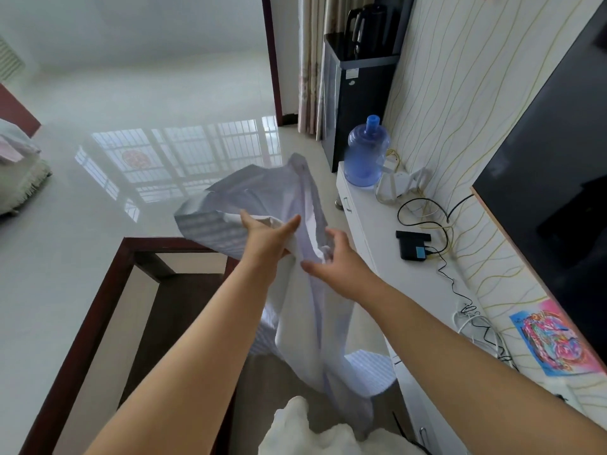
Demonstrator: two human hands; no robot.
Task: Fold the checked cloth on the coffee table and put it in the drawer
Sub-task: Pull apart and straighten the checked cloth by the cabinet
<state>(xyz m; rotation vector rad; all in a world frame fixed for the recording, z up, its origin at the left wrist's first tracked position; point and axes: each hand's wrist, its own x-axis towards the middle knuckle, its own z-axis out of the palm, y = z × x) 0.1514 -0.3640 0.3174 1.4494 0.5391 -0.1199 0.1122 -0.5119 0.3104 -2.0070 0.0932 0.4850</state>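
Observation:
The checked cloth (262, 198), pale blue and white, hangs in the air above the far right corner of the coffee table (98, 290). My left hand (267, 236) grips its upper edge, fingers closed over the fabric. My right hand (335, 257) pinches a bunched fold just to the right, with the thumb spread out. The rest of the cloth drapes down between my forearms towards the floor. A white cabinet (371, 231) with handled drawer fronts (346, 203) stands along the right wall; the drawers I can see are closed.
A blue water jug (366, 156), a white router, a black box (412, 246) and tangled cables sit on the cabinet top. A dark television (551, 178) hangs above. A black water dispenser stands behind. A sofa edge is at far left; glossy floor lies beyond the table.

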